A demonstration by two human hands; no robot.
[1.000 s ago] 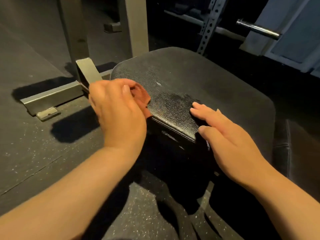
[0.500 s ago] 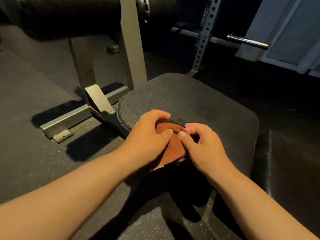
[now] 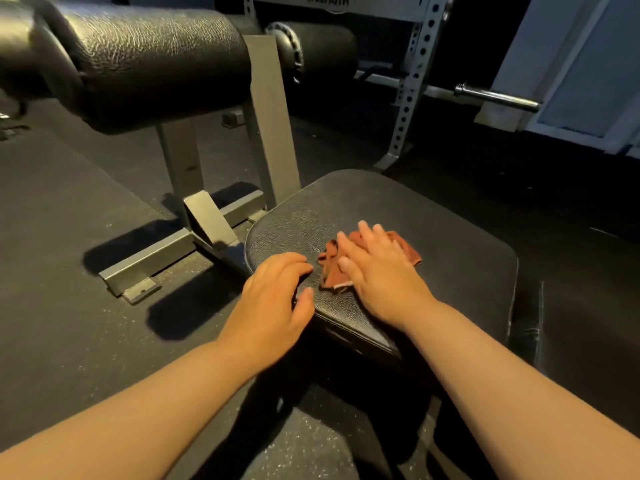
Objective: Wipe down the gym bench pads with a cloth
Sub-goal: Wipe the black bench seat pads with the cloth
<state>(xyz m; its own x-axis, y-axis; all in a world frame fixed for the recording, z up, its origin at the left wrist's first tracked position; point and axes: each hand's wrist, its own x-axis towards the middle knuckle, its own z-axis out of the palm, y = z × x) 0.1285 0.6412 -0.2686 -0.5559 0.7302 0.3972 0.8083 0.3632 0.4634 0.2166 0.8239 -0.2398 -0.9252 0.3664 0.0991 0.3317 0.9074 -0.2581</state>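
A small reddish-brown cloth (image 3: 408, 249) lies crumpled on the black bench pad (image 3: 450, 271), near its front left corner. My right hand (image 3: 377, 268) lies flat on the cloth with straight fingers and presses it onto the pad; most of the cloth is hidden under the palm. My left hand (image 3: 273, 299) rests on the pad's front left edge, fingers loosely bent, just left of the cloth and apart from it. It holds nothing.
A black roller pad (image 3: 149, 60) on grey steel uprights (image 3: 273, 133) stands ahead on the left, with a steel base bar (image 3: 156, 258) on the rubber floor. A perforated rack post (image 3: 412, 84) and a barbell end (image 3: 498, 97) are behind. A second pad (image 3: 568, 341) adjoins on the right.
The left hand has let go of the cloth and moved to the pad's left edge. The right hand has taken the cloth over and now lies flat on it, farther onto the pad.
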